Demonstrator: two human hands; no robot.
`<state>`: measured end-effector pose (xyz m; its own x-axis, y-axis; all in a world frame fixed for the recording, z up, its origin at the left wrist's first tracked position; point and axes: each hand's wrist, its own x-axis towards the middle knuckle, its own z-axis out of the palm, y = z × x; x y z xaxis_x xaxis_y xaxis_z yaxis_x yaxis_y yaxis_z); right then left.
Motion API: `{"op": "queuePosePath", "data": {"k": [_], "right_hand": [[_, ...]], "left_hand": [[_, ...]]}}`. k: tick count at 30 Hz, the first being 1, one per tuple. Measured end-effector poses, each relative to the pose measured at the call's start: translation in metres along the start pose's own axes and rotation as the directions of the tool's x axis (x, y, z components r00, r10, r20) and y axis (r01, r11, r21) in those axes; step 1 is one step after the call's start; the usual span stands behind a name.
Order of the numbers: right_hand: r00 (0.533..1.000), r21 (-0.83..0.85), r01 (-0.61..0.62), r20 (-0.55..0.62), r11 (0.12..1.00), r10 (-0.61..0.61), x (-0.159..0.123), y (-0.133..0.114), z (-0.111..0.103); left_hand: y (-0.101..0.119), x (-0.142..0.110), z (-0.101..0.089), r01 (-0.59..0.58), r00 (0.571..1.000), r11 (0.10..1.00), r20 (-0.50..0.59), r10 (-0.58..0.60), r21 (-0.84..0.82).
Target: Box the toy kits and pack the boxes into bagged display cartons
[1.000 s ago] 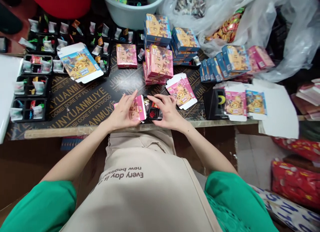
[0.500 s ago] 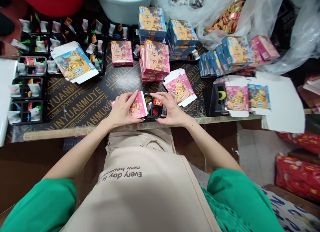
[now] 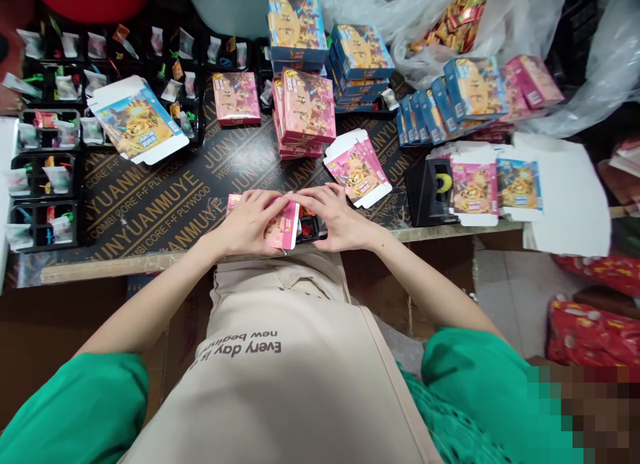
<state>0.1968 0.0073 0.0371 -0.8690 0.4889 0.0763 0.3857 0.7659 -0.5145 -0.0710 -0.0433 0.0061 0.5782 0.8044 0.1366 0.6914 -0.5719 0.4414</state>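
At the near edge of the table, my left hand (image 3: 247,223) grips a pink printed carton (image 3: 285,228) by its open end. My right hand (image 3: 336,218) holds a black plastic tray (image 3: 310,228) of small wrapped toys; most of the tray is inside the carton, only its right end shows. Both hands have fingers curled around these and meet over the carton's mouth. A flat pink unfolded carton (image 3: 357,169) lies just beyond my right hand.
Stacks of pink boxes (image 3: 305,111) and blue boxes (image 3: 361,57) stand behind. Filled black trays (image 3: 43,177) line the left side. A flat blue carton (image 3: 137,121), flat cartons at right (image 3: 493,187), a basin (image 3: 235,7) and plastic bags (image 3: 500,24) surround the table.
The black tray has slid further left into the pink carton, so less of it shows. My two hands have come closer together. The view has shifted slightly.
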Motion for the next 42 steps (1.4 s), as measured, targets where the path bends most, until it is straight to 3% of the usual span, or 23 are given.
{"op": "queuePosePath", "data": {"k": [5, 11, 14, 16, 19, 21, 22, 24, 26, 32, 34, 36, 38, 39, 40, 42], "right_hand": [[1.000, 0.055, 0.006, -0.001, 0.998, -0.006, 0.004, -0.001, 0.002], [0.999, 0.066, -0.019, -0.028, 0.998, 0.021, 0.012, -0.005, 0.002], [0.985, 0.186, -0.082, -0.137, 0.979, 0.109, 0.009, 0.005, 0.001], [0.929, 0.338, -0.171, -0.258, 0.925, 0.266, 0.006, 0.012, 0.008], [0.775, 0.531, -0.278, -0.368, 0.801, 0.513, 0.005, 0.015, 0.032], [0.699, 0.579, -0.282, -0.422, 0.765, 0.577, 0.010, 0.009, 0.047], [0.684, 0.579, -0.269, -0.447, 0.770, 0.576, 0.012, 0.006, 0.052], [0.713, 0.554, -0.235, -0.460, 0.798, 0.530, 0.017, -0.001, 0.057], [0.778, 0.540, -0.205, -0.417, 0.816, 0.471, 0.020, -0.005, 0.055], [0.890, 0.627, -0.103, -0.288, 0.772, 0.354, 0.017, -0.004, 0.042], [0.888, 0.633, -0.093, -0.296, 0.769, 0.351, 0.019, -0.006, 0.040], [0.803, 0.702, -0.103, -0.360, 0.705, 0.476, 0.023, -0.008, 0.042], [0.652, 0.829, -0.095, -0.366, 0.551, 0.664, 0.028, -0.008, 0.045], [0.591, 0.889, -0.077, -0.323, 0.451, 0.739, 0.031, -0.007, 0.047], [0.560, 0.934, -0.055, -0.263, 0.352, 0.786, 0.034, -0.007, 0.049], [0.571, 0.980, -0.016, -0.155, 0.199, 0.806, 0.039, -0.007, 0.052]], "left_hand": [[0.008, 0.001, 0.005, 0.008, 1.000, 0.999, 0.000, -0.008, -0.039], [0.024, 0.005, 0.009, 0.177, 0.980, 0.982, -0.104, -0.170, 0.066], [0.022, 0.005, 0.008, 0.281, 0.947, 0.957, -0.185, -0.263, 0.078], [0.020, 0.005, 0.006, 0.347, 0.918, 0.935, -0.233, -0.321, 0.080], [0.023, 0.008, 0.005, 0.377, 0.905, 0.921, -0.250, -0.345, 0.095], [0.028, 0.012, 0.007, 0.370, 0.910, 0.922, -0.244, -0.336, 0.110], [0.030, 0.014, 0.008, 0.365, 0.913, 0.924, -0.240, -0.330, 0.117], [0.035, 0.017, 0.010, 0.353, 0.919, 0.928, -0.232, -0.319, 0.122], [0.037, 0.019, 0.011, 0.348, 0.921, 0.931, -0.225, -0.317, 0.113], [0.035, 0.023, 0.013, 0.361, 0.905, 0.933, -0.240, -0.352, -0.005], [0.032, 0.025, 0.013, 0.331, 0.905, 0.936, -0.244, -0.350, -0.118], [0.027, 0.028, 0.014, 0.265, 0.903, 0.917, -0.257, -0.344, -0.298], [0.022, 0.031, 0.016, 0.172, 0.895, 0.824, -0.263, -0.359, -0.539], [0.020, 0.032, 0.019, 0.130, 0.885, 0.731, -0.254, -0.390, -0.670], [0.019, 0.033, 0.023, 0.097, 0.874, 0.606, -0.224, -0.432, -0.790], [0.018, 0.034, 0.032, 0.060, 0.844, 0.323, -0.125, -0.521, -0.945]]}}
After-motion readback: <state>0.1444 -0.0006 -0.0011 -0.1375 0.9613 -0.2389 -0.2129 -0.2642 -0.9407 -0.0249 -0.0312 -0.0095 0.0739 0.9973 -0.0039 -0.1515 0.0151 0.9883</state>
